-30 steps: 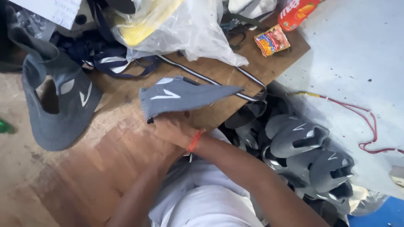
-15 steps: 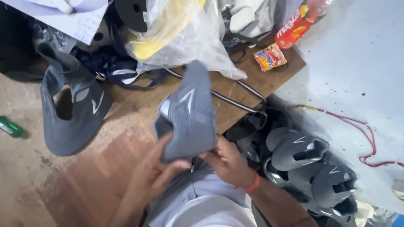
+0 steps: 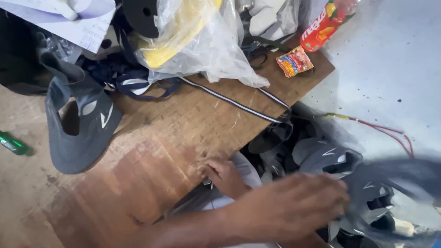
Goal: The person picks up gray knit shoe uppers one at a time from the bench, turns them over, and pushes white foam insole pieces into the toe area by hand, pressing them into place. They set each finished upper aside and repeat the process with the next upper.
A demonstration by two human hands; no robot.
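While the grey shoe upper (image 3: 395, 193) blurs at the right edge of my view, I see it hanging off the workbench (image 3: 183, 133), out past the bench's near right corner and over the pile of grey uppers (image 3: 321, 158) on the floor. My right hand (image 3: 294, 206) touches its left end, fingers spread; whether they grip it I cannot tell. The piece's long axis runs away from that hand, rightward. My left hand (image 3: 225, 174) rests loosely curled and empty on the bench's near edge, farther from the upper. Another grey upper (image 3: 80, 133) lies on the bench's left part.
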